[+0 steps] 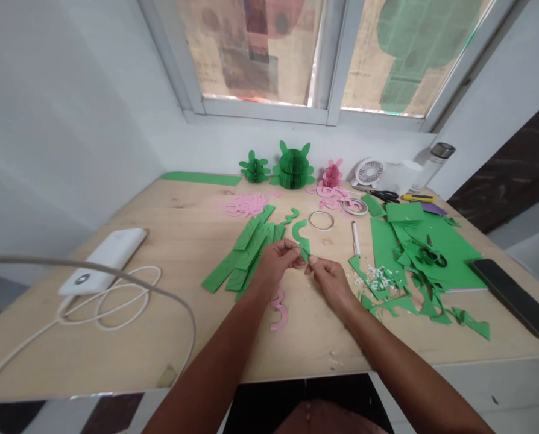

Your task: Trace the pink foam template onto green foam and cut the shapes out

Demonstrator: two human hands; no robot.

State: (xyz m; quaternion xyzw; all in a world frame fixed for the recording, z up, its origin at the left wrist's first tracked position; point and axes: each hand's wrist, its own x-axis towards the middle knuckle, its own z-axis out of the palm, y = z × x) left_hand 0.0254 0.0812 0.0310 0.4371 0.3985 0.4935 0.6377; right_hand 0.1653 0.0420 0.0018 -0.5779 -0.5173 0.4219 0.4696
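Observation:
My left hand (281,260) and my right hand (329,278) meet over the middle of the table, fingertips pinched. Between them is a curved strip of green paper (298,232), its lower end at the fingers and its arc reaching away from me. Part of the strip is hidden by my fingertips. Beneath my left wrist lies a pink paper cutout (278,317) shaped like a 3, partly covered. Just beyond my hands are a wavy green paper piece (292,214) and a thin roll of tape (321,220). Overlapping green paper strips (246,253) lie left of my left hand.
Green sheets (459,253), scraps (400,304), scissors (432,258) and a phone (516,296) lie right. A white pen (355,238) is near my right hand. Pink cutouts (246,205) and honeycomb paper figures (293,169) sit farther back. Left are a power bank (104,262) and cable (129,301).

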